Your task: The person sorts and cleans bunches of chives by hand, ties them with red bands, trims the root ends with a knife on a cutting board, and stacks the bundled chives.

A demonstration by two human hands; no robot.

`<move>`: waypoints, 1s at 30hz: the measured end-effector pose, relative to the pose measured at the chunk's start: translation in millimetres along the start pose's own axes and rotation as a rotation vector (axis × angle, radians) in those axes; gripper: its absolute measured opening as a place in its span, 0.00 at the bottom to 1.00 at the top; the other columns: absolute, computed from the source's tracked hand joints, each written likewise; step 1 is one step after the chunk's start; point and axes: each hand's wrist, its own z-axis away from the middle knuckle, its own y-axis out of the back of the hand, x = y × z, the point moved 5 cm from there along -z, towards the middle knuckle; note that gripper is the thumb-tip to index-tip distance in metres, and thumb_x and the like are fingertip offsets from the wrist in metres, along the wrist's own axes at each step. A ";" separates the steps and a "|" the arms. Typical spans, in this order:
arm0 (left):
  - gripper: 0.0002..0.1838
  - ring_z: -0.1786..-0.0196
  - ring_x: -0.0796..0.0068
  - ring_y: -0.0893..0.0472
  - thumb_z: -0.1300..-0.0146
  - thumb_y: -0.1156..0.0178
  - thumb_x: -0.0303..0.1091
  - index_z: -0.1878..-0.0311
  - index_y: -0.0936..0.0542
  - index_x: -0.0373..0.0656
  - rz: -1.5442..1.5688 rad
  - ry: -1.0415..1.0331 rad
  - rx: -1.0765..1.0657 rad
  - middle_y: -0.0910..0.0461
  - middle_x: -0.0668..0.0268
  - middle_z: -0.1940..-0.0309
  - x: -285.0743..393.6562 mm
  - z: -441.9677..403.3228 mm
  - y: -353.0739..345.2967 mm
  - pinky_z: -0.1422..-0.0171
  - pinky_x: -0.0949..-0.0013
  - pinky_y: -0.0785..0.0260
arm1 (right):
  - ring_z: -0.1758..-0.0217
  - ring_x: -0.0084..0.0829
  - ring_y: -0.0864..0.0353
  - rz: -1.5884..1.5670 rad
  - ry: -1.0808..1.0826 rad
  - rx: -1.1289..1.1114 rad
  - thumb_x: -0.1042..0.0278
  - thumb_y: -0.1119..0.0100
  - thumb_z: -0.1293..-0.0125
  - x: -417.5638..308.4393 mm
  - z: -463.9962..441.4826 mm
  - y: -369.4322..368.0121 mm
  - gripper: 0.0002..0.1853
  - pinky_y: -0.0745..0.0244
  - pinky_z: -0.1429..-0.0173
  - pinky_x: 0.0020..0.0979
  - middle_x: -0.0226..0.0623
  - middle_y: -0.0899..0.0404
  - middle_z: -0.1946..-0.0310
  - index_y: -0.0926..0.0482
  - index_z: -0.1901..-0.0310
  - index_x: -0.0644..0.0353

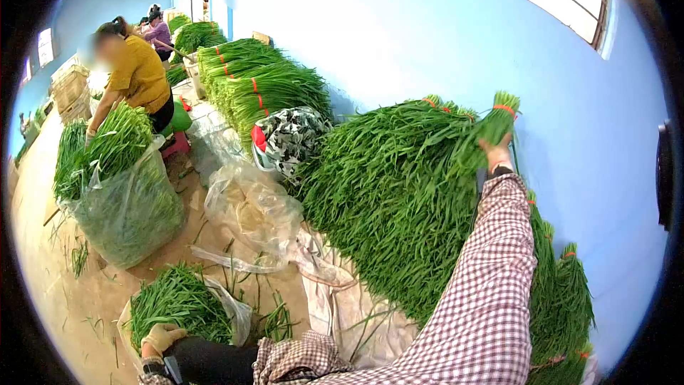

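My right hand reaches out to the wall side, its fingers wrapped around a bundle of garlic chives tied with an orange-red band. That bundle is upright at the right end of a large heap of long green chives. My left hand, in a pale glove, lies by my dark-clad knee with its fingers stretched out. It is beside an open plastic bag of loose chives. Whether those fingers touch the leaves is not clear.
More tied bundles lean along the blue wall at right. Banded chives are stacked farther back, behind a camouflage cloth. Crumpled clear plastic lies on the floor. A co-worker in yellow bends over a full plastic bag.
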 end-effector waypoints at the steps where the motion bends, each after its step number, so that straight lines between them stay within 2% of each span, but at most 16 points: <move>1: 0.16 0.72 0.73 0.22 0.47 0.29 0.41 0.65 0.13 0.36 0.060 -0.022 0.026 0.16 0.63 0.73 -32.1 -22.6 -1.8 0.64 0.68 0.29 | 0.21 0.50 0.55 0.524 -0.070 0.090 0.57 0.27 0.46 -9.7 21.4 -7.5 0.62 0.46 0.24 0.40 0.61 0.59 0.24 0.69 0.24 0.56; 2: 0.16 0.72 0.74 0.23 0.47 0.29 0.41 0.67 0.13 0.36 0.116 -0.042 0.052 0.17 0.64 0.74 -62.1 -44.8 -1.9 0.65 0.68 0.30 | 0.21 0.52 0.55 0.990 -0.050 -0.131 0.59 0.28 0.45 -1.1 18.9 -30.9 0.55 0.46 0.24 0.39 0.61 0.59 0.25 0.58 0.26 0.57; 3: 0.15 0.73 0.75 0.23 0.47 0.29 0.41 0.69 0.13 0.36 0.098 -0.075 0.062 0.18 0.65 0.76 -25.2 -14.4 -3.4 0.66 0.69 0.30 | 0.22 0.55 0.55 1.449 -0.025 -0.370 0.61 0.29 0.45 17.5 15.7 -50.0 0.48 0.45 0.24 0.38 0.62 0.59 0.25 0.48 0.27 0.57; 5: 0.14 0.74 0.76 0.24 0.47 0.29 0.40 0.69 0.13 0.36 0.085 -0.032 0.078 0.18 0.66 0.78 -36.1 -20.0 -2.9 0.66 0.69 0.31 | 0.22 0.59 0.55 1.920 0.083 -0.588 0.65 0.32 0.45 21.2 39.7 -73.6 0.38 0.45 0.24 0.41 0.62 0.59 0.25 0.33 0.31 0.56; 7: 0.15 0.73 0.75 0.22 0.48 0.28 0.40 0.68 0.13 0.35 0.023 0.039 0.108 0.18 0.63 0.78 -31.4 -2.0 0.1 0.66 0.69 0.29 | 0.23 0.62 0.56 2.045 0.249 -0.567 0.68 0.32 0.48 25.5 45.8 -79.6 0.37 0.46 0.26 0.56 0.61 0.56 0.25 0.29 0.33 0.49; 10: 0.21 0.62 0.67 0.17 0.50 0.28 0.39 0.56 0.14 0.34 0.014 0.010 0.174 0.14 0.55 0.64 -45.8 -1.3 -0.4 0.52 0.66 0.25 | 0.29 0.49 0.38 2.172 0.304 -0.260 0.60 0.41 0.40 54.7 14.7 -73.2 0.20 0.40 0.32 0.55 0.48 0.28 0.37 0.19 0.46 0.51; 11: 0.25 0.59 0.64 0.17 0.50 0.28 0.42 0.52 0.16 0.34 0.098 -0.118 0.079 0.15 0.54 0.60 -59.3 -8.4 0.2 0.48 0.64 0.26 | 0.34 0.45 0.32 2.058 0.425 -0.062 0.62 0.43 0.37 53.0 18.5 -69.6 0.17 0.37 0.35 0.54 0.46 0.24 0.42 0.19 0.47 0.52; 12: 0.24 0.59 0.64 0.17 0.48 0.30 0.45 0.53 0.16 0.36 -0.043 -0.020 0.103 0.15 0.55 0.61 -31.9 15.8 1.0 0.49 0.64 0.26 | 0.39 0.42 0.26 1.911 0.553 0.115 0.63 0.45 0.34 44.2 30.4 -64.9 0.14 0.34 0.38 0.53 0.44 0.20 0.48 0.19 0.49 0.53; 14: 0.23 0.59 0.65 0.17 0.45 0.34 0.49 0.54 0.15 0.40 -0.163 0.081 0.106 0.14 0.56 0.62 -6.9 46.7 3.9 0.49 0.63 0.26 | 0.35 0.43 0.31 0.731 0.579 0.565 0.56 0.53 0.25 -40.3 140.0 -78.1 0.22 0.33 0.34 0.48 0.46 0.28 0.37 0.29 0.36 0.57; 15: 0.25 0.58 0.64 0.17 0.46 0.35 0.52 0.55 0.15 0.41 -0.134 -0.025 0.122 0.14 0.56 0.61 -8.3 52.9 5.4 0.49 0.62 0.27 | 0.29 0.44 0.36 0.732 0.656 0.610 0.58 0.48 0.28 -75.6 200.8 -99.9 0.21 0.37 0.30 0.49 0.50 0.34 0.32 0.27 0.38 0.59; 17: 0.25 0.58 0.64 0.17 0.46 0.36 0.55 0.55 0.14 0.44 -0.178 -0.066 0.105 0.14 0.58 0.62 -29.6 44.8 7.2 0.50 0.63 0.27 | 0.26 0.41 0.39 0.765 0.784 0.357 0.58 0.53 0.25 -69.3 277.9 -163.6 0.23 0.44 0.24 0.46 0.47 0.37 0.30 0.31 0.34 0.58; 19: 0.23 0.60 0.65 0.16 0.45 0.33 0.54 0.58 0.14 0.43 -0.126 -0.094 0.170 0.14 0.58 0.65 -43.6 46.8 6.6 0.52 0.64 0.26 | 0.28 0.40 0.36 0.377 0.623 -0.207 0.74 0.48 0.31 -30.3 370.3 -262.7 0.25 0.45 0.23 0.40 0.43 0.34 0.32 0.34 0.33 0.60; 21: 0.23 0.60 0.66 0.17 0.46 0.33 0.54 0.58 0.13 0.43 -0.091 -0.102 0.210 0.14 0.59 0.66 -54.1 53.4 2.9 0.52 0.65 0.26 | 0.32 0.41 0.32 0.439 0.604 -0.601 0.75 0.46 0.34 8.4 473.8 -365.4 0.25 0.41 0.26 0.40 0.44 0.29 0.36 0.32 0.35 0.61; 24: 0.22 0.61 0.71 0.17 0.45 0.33 0.52 0.58 0.14 0.42 0.100 -0.092 0.272 0.14 0.61 0.66 -70.6 71.7 17.5 0.53 0.67 0.26 | 0.38 0.42 0.26 -0.053 0.781 -1.278 0.73 0.40 0.37 -48.9 642.4 -433.6 0.25 0.33 0.33 0.40 0.46 0.26 0.40 0.29 0.37 0.60; 26: 0.12 0.58 0.76 0.19 0.36 0.38 0.38 0.60 0.15 0.39 0.472 -0.287 0.445 0.15 0.66 0.63 -89.0 91.7 22.1 0.48 0.70 0.28 | 0.42 0.43 0.22 -0.278 0.918 -1.498 0.71 0.36 0.39 -98.6 715.1 -462.3 0.25 0.28 0.38 0.39 0.47 0.23 0.43 0.27 0.38 0.60; 30: 0.12 0.56 0.78 0.20 0.32 0.41 0.36 0.58 0.16 0.37 0.836 -0.174 1.070 0.15 0.67 0.63 -153.9 161.5 10.8 0.47 0.74 0.29 | 0.38 0.48 0.28 -0.262 1.152 -1.665 0.61 0.34 0.42 -166.5 830.1 -524.9 0.31 0.36 0.33 0.44 0.45 0.25 0.41 0.28 0.37 0.56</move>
